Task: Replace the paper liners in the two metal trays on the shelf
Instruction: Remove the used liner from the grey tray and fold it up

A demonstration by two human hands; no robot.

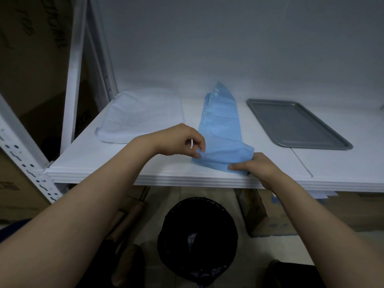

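Note:
A folded blue paper liner lies on the white shelf, its near end lifted. My left hand pinches its near left corner. My right hand pinches the liner's near right edge at the shelf's front. A bare grey metal tray lies flat to the right, apart from both hands. At the left a crumpled white sheet covers something; what is under it is hidden.
A black-lined bin stands on the floor below the shelf edge, with blue paper inside. Cardboard boxes sit under the shelf at the right. A white shelf upright rises at the left.

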